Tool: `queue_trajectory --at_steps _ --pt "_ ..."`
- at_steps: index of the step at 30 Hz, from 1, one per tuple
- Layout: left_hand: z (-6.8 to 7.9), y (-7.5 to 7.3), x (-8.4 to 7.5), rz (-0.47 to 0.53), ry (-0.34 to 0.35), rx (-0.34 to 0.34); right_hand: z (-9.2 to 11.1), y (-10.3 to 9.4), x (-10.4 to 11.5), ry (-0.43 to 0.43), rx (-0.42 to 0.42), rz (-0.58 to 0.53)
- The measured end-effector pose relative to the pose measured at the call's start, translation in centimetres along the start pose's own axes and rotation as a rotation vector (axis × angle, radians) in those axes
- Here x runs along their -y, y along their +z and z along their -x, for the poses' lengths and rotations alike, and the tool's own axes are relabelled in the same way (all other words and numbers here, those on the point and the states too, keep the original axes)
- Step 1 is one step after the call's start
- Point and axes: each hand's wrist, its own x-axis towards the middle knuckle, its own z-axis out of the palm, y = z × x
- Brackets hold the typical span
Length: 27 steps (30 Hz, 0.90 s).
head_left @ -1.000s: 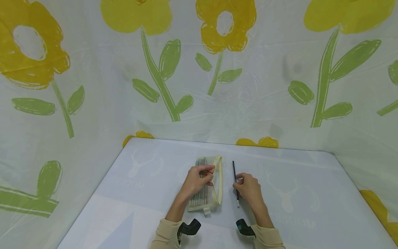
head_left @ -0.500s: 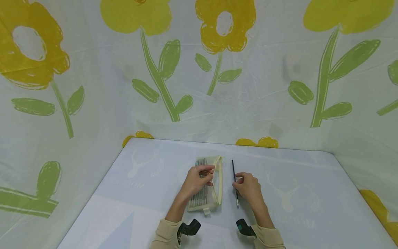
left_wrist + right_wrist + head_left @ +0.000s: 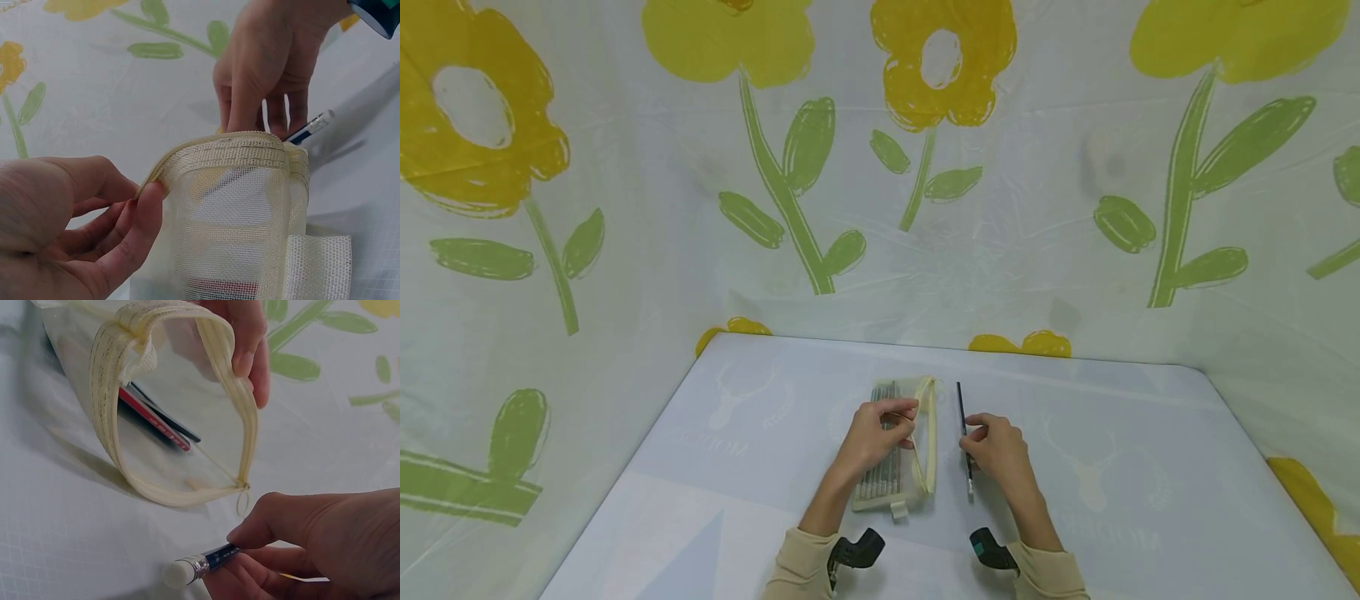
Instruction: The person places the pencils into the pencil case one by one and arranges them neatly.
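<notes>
My left hand (image 3: 876,433) pinches the zippered edge of a cream mesh pencil case (image 3: 231,219) between thumb and fingers. That edge is lifted, and the mouth gapes toward the right. In my right hand (image 3: 1002,457) is a dark pencil (image 3: 960,407), gripped along its shaft just right of the case. Its white eraser (image 3: 179,574) points toward me, below the case's mouth in the right wrist view. Inside the case lie a red stick with white lettering (image 3: 153,419) and a dark one beside it. Several slim pencils (image 3: 880,479) show at the case's left side.
The case and hands are over a pale table (image 3: 737,517) with faint deer prints. A small fabric tab (image 3: 319,269) sticks out from the case's near end. Behind the table hangs a white curtain (image 3: 1015,275) with yellow flowers.
My right hand has shifted slightly left with the pencil, nearer the case. My left hand and the case stay where they were.
</notes>
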Motion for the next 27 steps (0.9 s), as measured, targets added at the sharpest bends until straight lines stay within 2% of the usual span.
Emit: queue_trajectory --at_steps 4,6,27 --pt "-0.7 0.2 1.9 0.005 0.001 -0.010 0.0 -0.1 0.3 0.005 0.010 -0.018" --pt "-0.7 0.2 2.1 0.011 0.002 -0.009 0.0 -0.1 0.3 0.007 0.017 -0.027" --pt "-0.7 0.3 2.0 0.005 -0.018 -0.008 0.6 -0.3 1.5 -0.030 0.101 -0.165"
